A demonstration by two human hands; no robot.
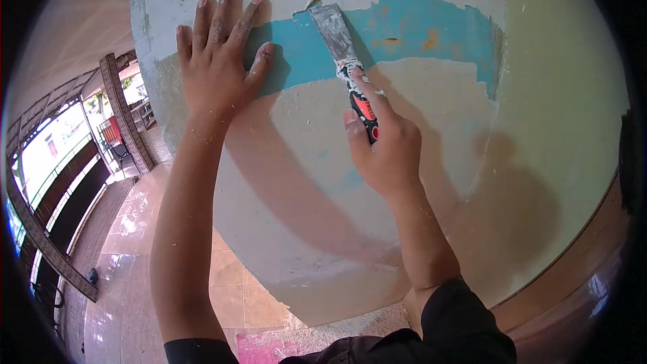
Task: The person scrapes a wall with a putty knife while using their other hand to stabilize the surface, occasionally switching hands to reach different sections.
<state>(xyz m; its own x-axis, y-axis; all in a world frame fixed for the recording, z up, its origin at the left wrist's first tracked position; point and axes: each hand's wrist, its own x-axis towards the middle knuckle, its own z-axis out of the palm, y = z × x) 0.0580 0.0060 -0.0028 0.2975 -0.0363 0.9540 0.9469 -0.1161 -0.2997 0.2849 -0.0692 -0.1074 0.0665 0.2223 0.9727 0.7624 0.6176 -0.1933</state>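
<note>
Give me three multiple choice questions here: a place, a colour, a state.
1. Where is the left hand? A. on the pale painted wall B. on the floor C. on a railing
2. What colour is the paint band behind the metal scraper with the red and black handle? A. green B. blue C. purple
3. How is the right hand? A. open, empty B. flat on the wall C. closed on the scraper
Answers: A, its palm lies flat on the wall; B, blue shows around the blade; C, it wraps the handle.
</note>
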